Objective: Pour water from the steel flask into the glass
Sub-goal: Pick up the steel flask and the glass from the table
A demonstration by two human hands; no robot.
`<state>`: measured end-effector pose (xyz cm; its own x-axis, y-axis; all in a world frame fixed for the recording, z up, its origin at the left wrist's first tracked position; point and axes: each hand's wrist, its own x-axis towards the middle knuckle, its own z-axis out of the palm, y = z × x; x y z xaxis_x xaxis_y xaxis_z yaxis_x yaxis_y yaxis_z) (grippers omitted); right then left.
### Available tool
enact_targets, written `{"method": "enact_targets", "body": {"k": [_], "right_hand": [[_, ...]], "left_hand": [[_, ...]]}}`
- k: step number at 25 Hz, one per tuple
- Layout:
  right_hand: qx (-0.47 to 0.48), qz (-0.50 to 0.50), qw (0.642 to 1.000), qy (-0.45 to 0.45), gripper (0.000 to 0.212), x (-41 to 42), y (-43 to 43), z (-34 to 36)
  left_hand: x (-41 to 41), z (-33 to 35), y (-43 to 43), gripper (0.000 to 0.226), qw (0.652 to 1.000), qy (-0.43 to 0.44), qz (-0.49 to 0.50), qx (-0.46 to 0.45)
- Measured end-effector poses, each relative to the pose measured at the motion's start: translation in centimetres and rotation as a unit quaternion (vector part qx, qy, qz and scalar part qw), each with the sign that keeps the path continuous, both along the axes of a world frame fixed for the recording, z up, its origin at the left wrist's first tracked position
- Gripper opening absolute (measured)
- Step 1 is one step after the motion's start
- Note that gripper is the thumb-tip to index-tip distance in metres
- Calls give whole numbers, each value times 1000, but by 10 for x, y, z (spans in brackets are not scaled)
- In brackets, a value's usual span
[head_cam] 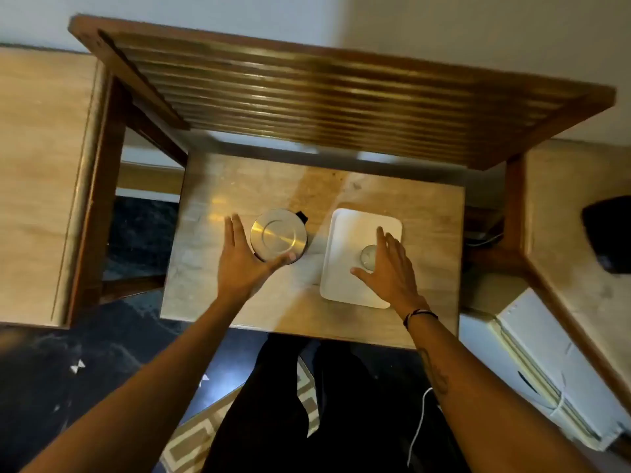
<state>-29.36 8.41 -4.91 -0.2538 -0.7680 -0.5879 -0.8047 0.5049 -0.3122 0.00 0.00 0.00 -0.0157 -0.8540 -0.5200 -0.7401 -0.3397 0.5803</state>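
Observation:
The steel flask (278,235) stands upright on the wooden table (239,186), seen from above, its round lid shining and a black spout at its far right. My left hand (244,261) is open around its near left side, thumb against the flask's front. A small clear glass (369,256) stands on a white rectangular tray (355,230) to the right. My right hand (389,264) is open beside the glass, fingers spread to its right, thumb reaching in front of it.
A slatted wooden shelf (324,87) overhangs the table's far side. Wooden counters stand at left (37,172) and right (573,206), with a dark object (607,230) on the right one. A white appliance (536,363) sits at the lower right. My legs are below the table's near edge.

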Motion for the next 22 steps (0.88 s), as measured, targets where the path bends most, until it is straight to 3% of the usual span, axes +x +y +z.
{"method": "enact_targets", "body": {"k": [2,5,8,11,15,19,22], "right_hand": [[45,-43,998,-29,131,-5,2,-28],[62,-124,988,-70,128,-8,10,-60],[-19,-198,977,-74,95,-4,11,-85],[-64,-272,956,-87,77,-1,14,-102],[-96,-302,943,-99,71,6,23,-102],[-159,-299,932,-130,71,10,32,-65],[-225,-283,915,-178,69,8,28,-1]], "left_hand": [[3,-24,10,146,992,81,76,54],[10,-53,35,109,984,108,139,17],[15,-76,36,65,984,110,138,-9],[22,-97,26,25,981,171,86,40],[9,-88,19,44,967,250,30,40],[-16,-36,8,84,952,291,97,5],[-12,33,5,81,948,311,72,2]]}}
